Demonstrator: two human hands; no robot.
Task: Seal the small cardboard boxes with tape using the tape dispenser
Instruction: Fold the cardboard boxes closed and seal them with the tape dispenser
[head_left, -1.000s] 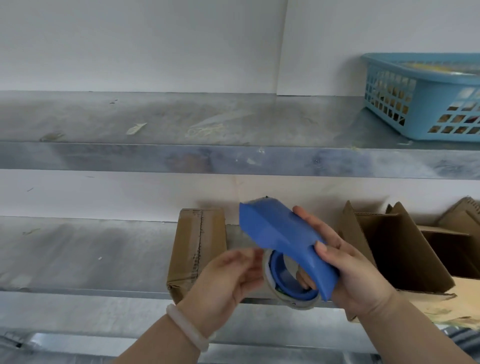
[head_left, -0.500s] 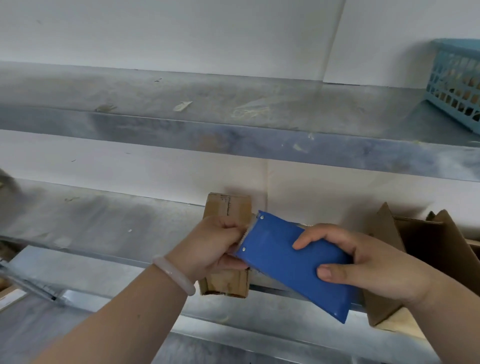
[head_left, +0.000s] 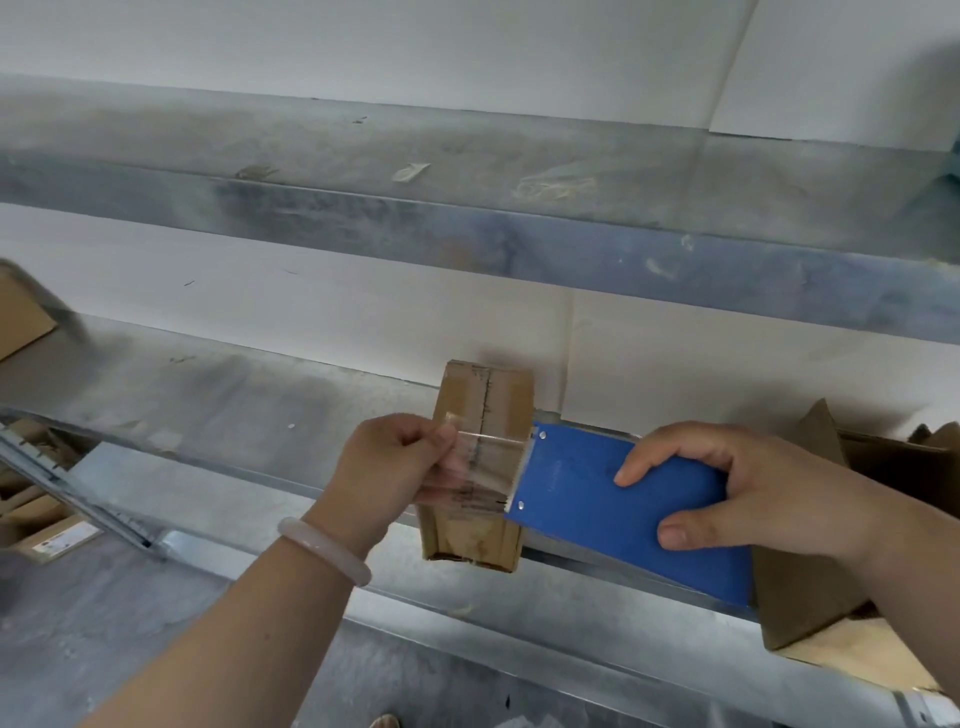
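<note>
A small brown cardboard box (head_left: 485, 400) lies on the metal shelf (head_left: 234, 410), its near end over the shelf's front edge, old tape along its top seam. My right hand (head_left: 748, 488) grips the blue tape dispenser (head_left: 597, 514) just right of the box. My left hand (head_left: 395, 467) pinches the free end of a clear tape strip (head_left: 483, 467), which stretches from the dispenser's mouth across the box top. The tape roll is hidden under the dispenser's cover.
An open, unsealed cardboard box (head_left: 831, 545) stands at the right end of the same shelf, behind my right hand. An upper metal shelf (head_left: 467, 228) runs overhead. More cardboard pieces (head_left: 31, 509) lie lower left, beside a metal rail (head_left: 78, 493).
The dispenser came down from in front of me to beside the box. My left hand pulled the tape end leftward, so a strip now spans the box top. The view shifted left.
</note>
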